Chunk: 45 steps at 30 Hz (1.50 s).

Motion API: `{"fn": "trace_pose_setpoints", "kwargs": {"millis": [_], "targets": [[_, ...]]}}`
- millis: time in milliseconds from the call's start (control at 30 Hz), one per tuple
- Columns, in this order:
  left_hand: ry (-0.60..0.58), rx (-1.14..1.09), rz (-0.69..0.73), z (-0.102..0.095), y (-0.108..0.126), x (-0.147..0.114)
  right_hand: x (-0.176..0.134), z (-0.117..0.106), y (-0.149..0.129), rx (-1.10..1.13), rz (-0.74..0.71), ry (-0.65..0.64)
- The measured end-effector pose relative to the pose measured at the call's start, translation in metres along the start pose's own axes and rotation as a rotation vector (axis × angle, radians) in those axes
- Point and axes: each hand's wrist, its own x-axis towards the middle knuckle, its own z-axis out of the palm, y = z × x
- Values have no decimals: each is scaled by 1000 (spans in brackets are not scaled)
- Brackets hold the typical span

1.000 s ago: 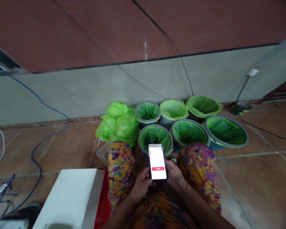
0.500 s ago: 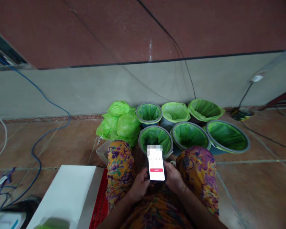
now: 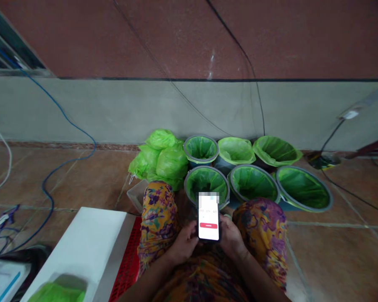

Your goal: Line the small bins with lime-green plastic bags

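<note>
Head view shows the left hand (image 3: 183,245) and the right hand (image 3: 230,239) both closed around a phone (image 3: 208,220), which stands upright between the two knees, its lit screen with a red bar facing the camera. Just beyond the phone stand six buckets (image 3: 207,184) lined with green bags, near the wall. Left of the phone lie tied green bags (image 3: 164,159), a red crate (image 3: 128,264) and a white board (image 3: 88,247).

Brown tiled floor (image 3: 334,251) carries six green-lined buckets (image 3: 252,184), tied green bags (image 3: 164,161), cables (image 3: 50,184).
</note>
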Motion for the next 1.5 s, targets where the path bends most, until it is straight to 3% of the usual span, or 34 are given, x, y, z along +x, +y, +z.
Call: {"fn": "trace_pose_setpoints", "kwargs": {"millis": [500, 1000, 1500], "targets": [[85, 150, -29, -2, -22, 9, 1, -3, 3, -74, -24, 4], [97, 156, -50, -1, -18, 9, 5, -1, 1, -59, 54, -1], [105, 133, -53, -1, -21, 9, 4, -4, 6, -84, 39, 0]]}}
